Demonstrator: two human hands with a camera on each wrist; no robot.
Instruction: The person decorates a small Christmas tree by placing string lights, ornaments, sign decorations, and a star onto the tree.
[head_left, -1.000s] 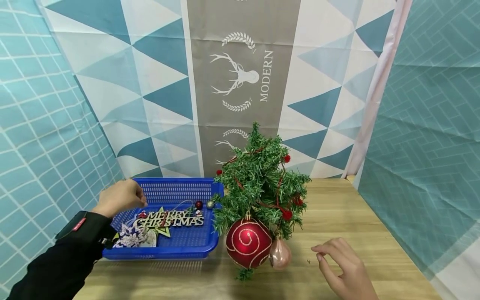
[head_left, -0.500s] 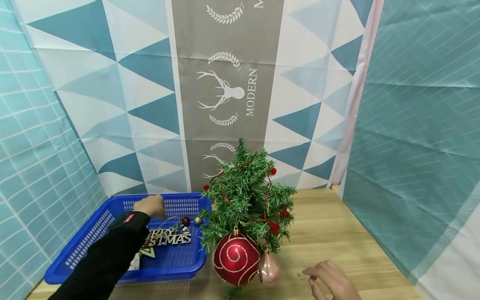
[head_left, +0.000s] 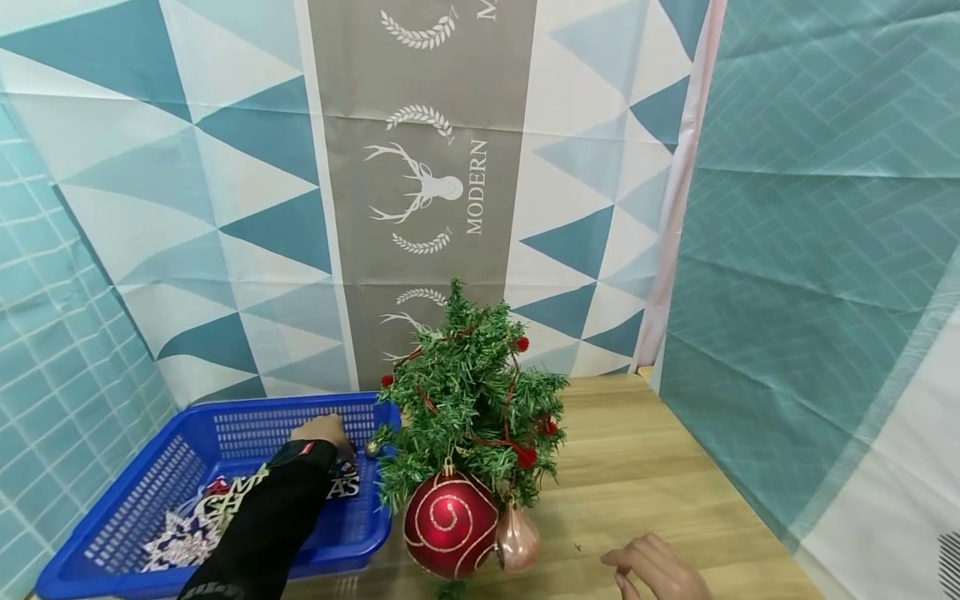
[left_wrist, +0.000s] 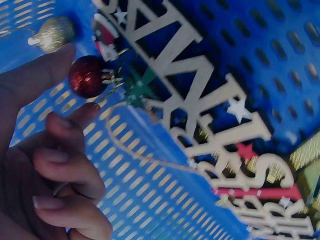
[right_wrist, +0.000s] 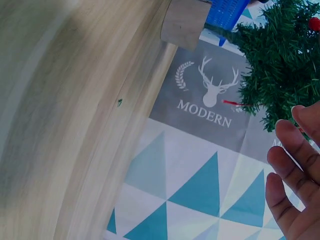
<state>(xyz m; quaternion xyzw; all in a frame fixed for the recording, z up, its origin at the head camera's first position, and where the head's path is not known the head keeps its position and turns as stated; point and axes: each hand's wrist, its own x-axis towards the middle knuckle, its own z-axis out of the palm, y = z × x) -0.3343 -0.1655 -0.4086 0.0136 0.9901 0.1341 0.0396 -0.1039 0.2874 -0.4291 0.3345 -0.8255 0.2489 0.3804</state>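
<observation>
My left hand (head_left: 324, 430) reaches into the blue basket (head_left: 288, 399). In the left wrist view, its forefinger and thumb come to either side of a small glittery red bauble (left_wrist: 84, 77), with the other fingers bent. A gold bauble (left_wrist: 57, 34) lies just beyond. Beside the fingers is a wooden Merry Christmas sign (left_wrist: 190, 95) with a loop of cord, partly hidden by my sleeve in the head view. My right hand (head_left: 656, 567) hovers low over the table's right side, fingers loosely bent and holding nothing.
A small green Christmas tree (head_left: 472, 392) stands right of the basket. From it hang a large red bauble (head_left: 450, 525) and a pink teardrop ornament (head_left: 519, 542). White snowflake ornaments (head_left: 180, 542) lie in the basket's left part. A patterned curtain (head_left: 420, 250) hangs behind the table.
My left hand has moved right and down, from above the basket's left side to the small red bauble. The head view has shifted; the right hand has hardly moved.
</observation>
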